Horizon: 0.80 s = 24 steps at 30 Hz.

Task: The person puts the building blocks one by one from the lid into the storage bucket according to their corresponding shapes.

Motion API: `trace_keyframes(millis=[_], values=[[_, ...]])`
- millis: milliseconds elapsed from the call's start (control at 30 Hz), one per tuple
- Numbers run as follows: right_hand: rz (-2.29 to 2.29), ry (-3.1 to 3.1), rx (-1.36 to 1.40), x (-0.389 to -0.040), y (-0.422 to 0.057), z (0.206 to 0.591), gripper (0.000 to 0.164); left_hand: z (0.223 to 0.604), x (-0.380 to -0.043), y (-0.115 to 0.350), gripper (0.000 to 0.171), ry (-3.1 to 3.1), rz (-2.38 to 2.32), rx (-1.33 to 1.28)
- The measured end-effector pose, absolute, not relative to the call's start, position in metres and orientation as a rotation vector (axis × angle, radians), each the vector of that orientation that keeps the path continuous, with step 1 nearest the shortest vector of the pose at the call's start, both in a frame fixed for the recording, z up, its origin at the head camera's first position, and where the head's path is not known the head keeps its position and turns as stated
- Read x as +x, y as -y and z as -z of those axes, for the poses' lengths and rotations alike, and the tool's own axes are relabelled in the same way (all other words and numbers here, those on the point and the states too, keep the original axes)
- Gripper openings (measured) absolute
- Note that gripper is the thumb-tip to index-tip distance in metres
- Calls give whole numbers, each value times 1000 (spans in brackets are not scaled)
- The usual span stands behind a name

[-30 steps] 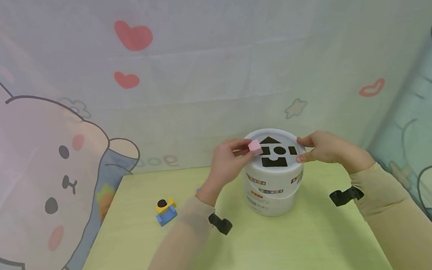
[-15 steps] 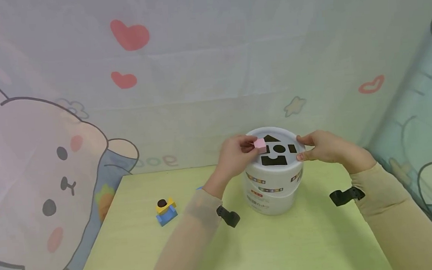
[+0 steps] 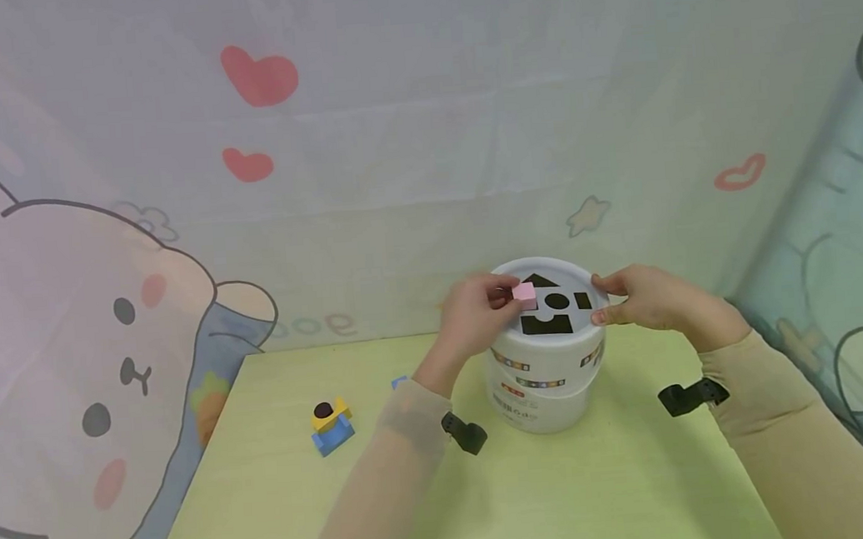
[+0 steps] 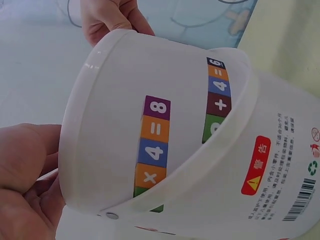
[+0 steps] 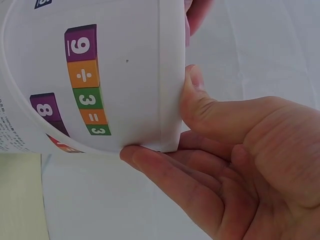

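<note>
A white bucket [image 3: 539,408] stands on the table, its lid [image 3: 581,277] cut with several dark shaped holes: a triangle, a circle, rectangles and a notched one. My left hand [image 3: 474,317] pinches a small pink block [image 3: 524,296] right at the lid, over the hole left of the round one. In the left wrist view the bucket's side [image 4: 185,90] hides the block from sight. My right hand [image 3: 647,298] grips the lid's right rim, thumb [image 5: 202,102] on top and fingers under the edge, as the right wrist view shows.
A yellow block [image 3: 331,417] with a dark round top rests on a blue block [image 3: 334,435] at the table's left. Another blue piece [image 3: 399,382] shows partly behind the left wrist. A printed cloth [image 3: 422,136] hangs behind the table [image 3: 567,494].
My left hand has moved a little to the right across the lid with the pink block, from its left edge to over a hole. The right hand keeps its grip on the rim.
</note>
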State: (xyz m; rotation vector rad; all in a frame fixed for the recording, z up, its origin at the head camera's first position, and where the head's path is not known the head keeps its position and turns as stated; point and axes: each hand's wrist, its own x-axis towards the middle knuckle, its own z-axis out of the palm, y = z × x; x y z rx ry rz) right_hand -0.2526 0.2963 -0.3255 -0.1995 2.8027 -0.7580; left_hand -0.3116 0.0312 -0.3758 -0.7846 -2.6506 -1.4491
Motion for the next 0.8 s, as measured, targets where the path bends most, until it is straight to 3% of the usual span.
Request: trace_keyframes(millis=[800], values=[[790, -2796, -194, -251, -301, 328, 83, 378, -315, -34, 32, 2665, 1313, -829]])
